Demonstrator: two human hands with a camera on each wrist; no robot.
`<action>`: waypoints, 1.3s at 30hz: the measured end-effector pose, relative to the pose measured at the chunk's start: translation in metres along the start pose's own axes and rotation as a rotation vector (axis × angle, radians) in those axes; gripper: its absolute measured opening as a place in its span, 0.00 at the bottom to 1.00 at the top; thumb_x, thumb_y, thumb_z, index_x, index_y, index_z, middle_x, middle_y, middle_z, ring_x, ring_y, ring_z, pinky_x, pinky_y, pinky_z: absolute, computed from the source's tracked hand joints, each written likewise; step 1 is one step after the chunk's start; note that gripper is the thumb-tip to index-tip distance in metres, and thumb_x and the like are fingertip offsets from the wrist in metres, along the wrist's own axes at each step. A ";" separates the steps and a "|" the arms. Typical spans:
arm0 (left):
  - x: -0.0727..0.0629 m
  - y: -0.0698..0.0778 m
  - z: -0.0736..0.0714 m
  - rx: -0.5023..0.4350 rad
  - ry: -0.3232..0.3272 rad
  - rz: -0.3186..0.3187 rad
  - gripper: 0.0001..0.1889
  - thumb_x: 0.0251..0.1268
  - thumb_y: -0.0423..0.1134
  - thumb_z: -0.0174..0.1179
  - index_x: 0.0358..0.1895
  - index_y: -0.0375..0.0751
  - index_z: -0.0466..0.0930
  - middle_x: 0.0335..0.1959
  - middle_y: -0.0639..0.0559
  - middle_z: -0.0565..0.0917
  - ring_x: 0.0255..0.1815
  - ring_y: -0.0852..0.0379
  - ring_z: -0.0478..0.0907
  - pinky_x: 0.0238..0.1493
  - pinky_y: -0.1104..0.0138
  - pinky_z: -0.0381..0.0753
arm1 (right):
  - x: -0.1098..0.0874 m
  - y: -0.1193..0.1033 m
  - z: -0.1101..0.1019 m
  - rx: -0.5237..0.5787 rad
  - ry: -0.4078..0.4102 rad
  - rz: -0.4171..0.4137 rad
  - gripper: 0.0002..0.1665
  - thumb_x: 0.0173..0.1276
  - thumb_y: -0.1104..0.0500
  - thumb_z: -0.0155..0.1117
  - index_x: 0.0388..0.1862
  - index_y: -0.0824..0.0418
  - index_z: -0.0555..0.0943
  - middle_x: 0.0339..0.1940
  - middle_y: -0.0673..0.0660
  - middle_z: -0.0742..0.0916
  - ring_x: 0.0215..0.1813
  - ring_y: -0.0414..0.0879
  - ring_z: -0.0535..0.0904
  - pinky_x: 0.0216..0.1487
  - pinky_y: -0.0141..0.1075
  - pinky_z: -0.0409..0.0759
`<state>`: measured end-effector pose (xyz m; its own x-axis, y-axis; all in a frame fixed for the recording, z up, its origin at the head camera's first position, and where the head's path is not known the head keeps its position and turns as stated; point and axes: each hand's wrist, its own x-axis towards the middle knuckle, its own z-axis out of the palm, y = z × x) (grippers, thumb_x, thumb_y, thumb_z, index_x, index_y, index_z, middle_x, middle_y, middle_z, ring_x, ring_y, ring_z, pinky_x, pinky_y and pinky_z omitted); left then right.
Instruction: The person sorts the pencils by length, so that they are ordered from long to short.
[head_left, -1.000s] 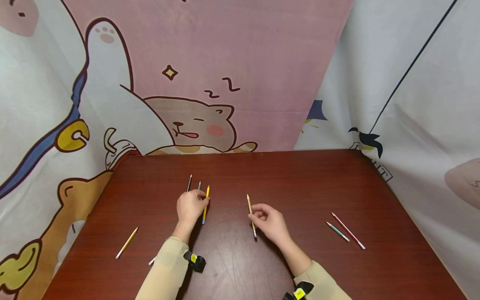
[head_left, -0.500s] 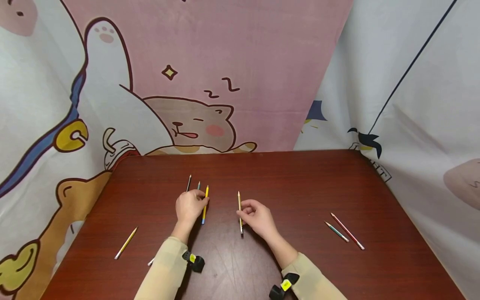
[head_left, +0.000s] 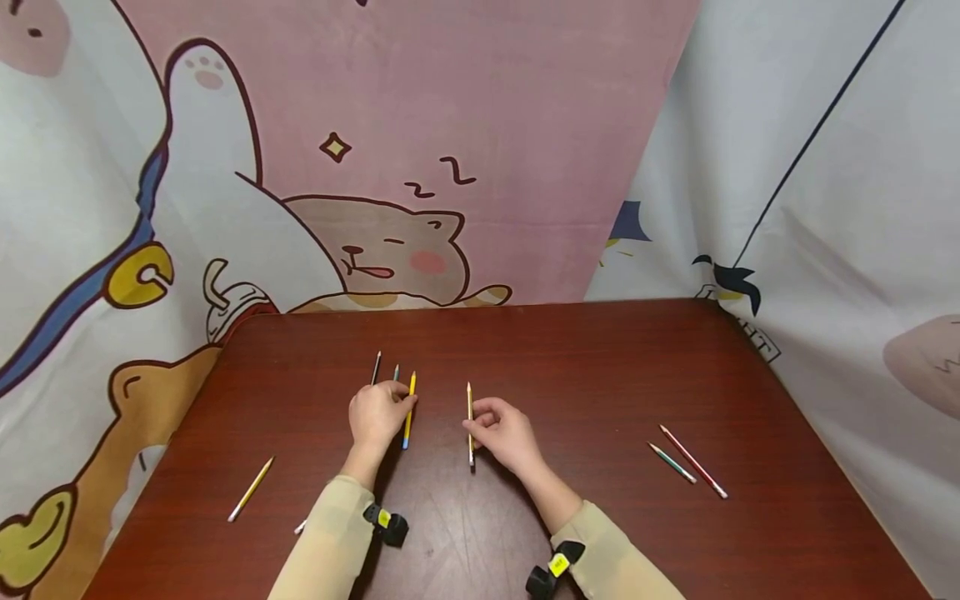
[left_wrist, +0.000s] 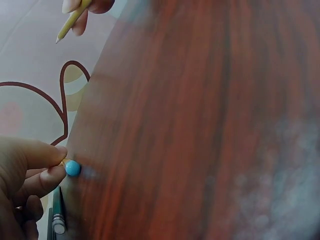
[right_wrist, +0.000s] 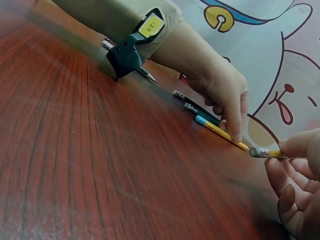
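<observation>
On the big brown table (head_left: pixel 585 358), the left hand (head_left: pixel 377 417) pinches a blue-ended pencil (head_left: pixel 407 429) that lies beside a green pencil (head_left: pixel 397 372) and a black pencil (head_left: pixel 377 368). The right hand (head_left: pixel 506 435) holds a yellow pencil (head_left: pixel 470 404) between thumb and finger, near the blue-ended one but not touching it. Far to the right lie a long red pencil (head_left: pixel 693 462) and a short teal pencil (head_left: pixel 672 462).

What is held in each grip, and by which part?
Right grip: a yellow pencil, around its middle. Left grip: the blue-ended yellow pencil, nearer its tip.
</observation>
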<state>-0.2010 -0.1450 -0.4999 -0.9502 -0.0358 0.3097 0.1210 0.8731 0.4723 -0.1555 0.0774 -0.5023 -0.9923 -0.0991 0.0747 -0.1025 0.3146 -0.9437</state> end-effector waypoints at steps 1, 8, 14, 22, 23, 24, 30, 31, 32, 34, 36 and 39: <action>0.000 0.000 0.000 0.000 0.000 -0.001 0.08 0.51 0.43 0.74 0.33 0.46 0.91 0.22 0.56 0.86 0.29 0.48 0.83 0.37 0.51 0.77 | 0.000 -0.001 0.000 -0.002 -0.001 -0.001 0.16 0.61 0.63 0.73 0.45 0.69 0.81 0.24 0.53 0.86 0.21 0.46 0.82 0.24 0.31 0.74; 0.000 -0.001 -0.001 -0.007 0.006 -0.001 0.08 0.52 0.44 0.74 0.34 0.47 0.91 0.23 0.56 0.87 0.31 0.47 0.83 0.39 0.51 0.76 | 0.001 -0.003 0.003 -0.019 -0.008 0.013 0.15 0.62 0.62 0.72 0.45 0.67 0.82 0.24 0.50 0.85 0.21 0.42 0.81 0.22 0.31 0.72; -0.002 -0.003 -0.006 -0.043 -0.007 -0.012 0.08 0.55 0.44 0.72 0.36 0.45 0.90 0.25 0.55 0.87 0.31 0.49 0.83 0.40 0.51 0.76 | 0.004 -0.001 0.007 -0.042 -0.015 0.010 0.15 0.62 0.61 0.72 0.45 0.66 0.82 0.24 0.50 0.85 0.21 0.43 0.81 0.22 0.32 0.73; -0.008 -0.003 -0.013 -0.065 -0.058 -0.024 0.09 0.56 0.45 0.71 0.37 0.47 0.90 0.26 0.56 0.87 0.30 0.52 0.83 0.36 0.54 0.77 | 0.009 0.002 0.013 -0.061 -0.030 0.029 0.15 0.63 0.61 0.72 0.45 0.66 0.81 0.23 0.51 0.84 0.19 0.43 0.79 0.18 0.35 0.75; -0.009 -0.003 -0.013 -0.068 -0.058 -0.017 0.09 0.55 0.45 0.71 0.37 0.47 0.90 0.26 0.56 0.87 0.29 0.52 0.83 0.35 0.54 0.77 | 0.010 0.002 0.013 -0.061 -0.030 0.030 0.15 0.63 0.61 0.72 0.45 0.66 0.81 0.23 0.51 0.85 0.19 0.43 0.78 0.18 0.35 0.75; -0.009 -0.003 -0.013 -0.069 -0.058 -0.009 0.09 0.55 0.44 0.72 0.37 0.46 0.90 0.26 0.56 0.87 0.29 0.52 0.83 0.34 0.54 0.77 | 0.010 0.002 0.014 -0.062 -0.031 0.030 0.15 0.63 0.61 0.72 0.45 0.66 0.81 0.23 0.51 0.85 0.18 0.42 0.78 0.17 0.34 0.75; -0.011 0.003 -0.012 -0.041 -0.099 0.004 0.13 0.51 0.47 0.74 0.38 0.45 0.89 0.23 0.58 0.85 0.28 0.55 0.82 0.33 0.56 0.77 | 0.012 0.003 0.015 -0.074 -0.030 0.034 0.15 0.63 0.61 0.72 0.46 0.66 0.81 0.23 0.50 0.85 0.18 0.40 0.78 0.17 0.33 0.75; -0.012 0.004 -0.012 -0.033 -0.112 -0.003 0.14 0.51 0.48 0.75 0.38 0.45 0.89 0.23 0.59 0.85 0.27 0.56 0.82 0.33 0.56 0.77 | 0.013 0.004 0.015 -0.073 -0.030 0.032 0.15 0.63 0.61 0.72 0.46 0.66 0.81 0.23 0.50 0.85 0.18 0.40 0.78 0.17 0.34 0.76; -0.012 0.005 -0.011 -0.027 -0.124 -0.008 0.15 0.50 0.48 0.75 0.39 0.44 0.89 0.23 0.59 0.84 0.27 0.56 0.82 0.34 0.57 0.77 | 0.013 0.003 0.016 -0.070 -0.030 0.033 0.16 0.63 0.61 0.72 0.46 0.66 0.81 0.23 0.50 0.85 0.18 0.40 0.78 0.17 0.34 0.76; -0.012 0.007 -0.011 -0.017 -0.139 -0.014 0.16 0.50 0.47 0.75 0.40 0.44 0.89 0.22 0.60 0.84 0.27 0.57 0.82 0.34 0.56 0.77 | 0.013 0.003 0.016 -0.067 -0.029 0.029 0.16 0.62 0.61 0.72 0.46 0.66 0.81 0.23 0.50 0.85 0.18 0.41 0.79 0.17 0.34 0.76; -0.012 0.008 -0.012 -0.012 -0.149 -0.026 0.15 0.50 0.46 0.75 0.40 0.43 0.89 0.22 0.59 0.84 0.27 0.57 0.82 0.35 0.56 0.77 | 0.014 0.002 0.017 -0.064 -0.027 0.029 0.16 0.62 0.61 0.72 0.46 0.67 0.81 0.23 0.51 0.85 0.19 0.42 0.79 0.17 0.35 0.76; -0.011 0.008 -0.011 -0.004 -0.153 -0.036 0.14 0.51 0.44 0.75 0.40 0.43 0.89 0.23 0.59 0.85 0.28 0.56 0.82 0.36 0.55 0.77 | 0.016 0.001 0.019 -0.072 -0.024 0.028 0.16 0.62 0.61 0.72 0.46 0.66 0.81 0.23 0.51 0.85 0.18 0.42 0.79 0.17 0.35 0.76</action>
<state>-0.1865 -0.1434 -0.4906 -0.9866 0.0083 0.1631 0.0874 0.8707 0.4840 -0.1700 0.0586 -0.5081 -0.9930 -0.1113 0.0400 -0.0801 0.3843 -0.9197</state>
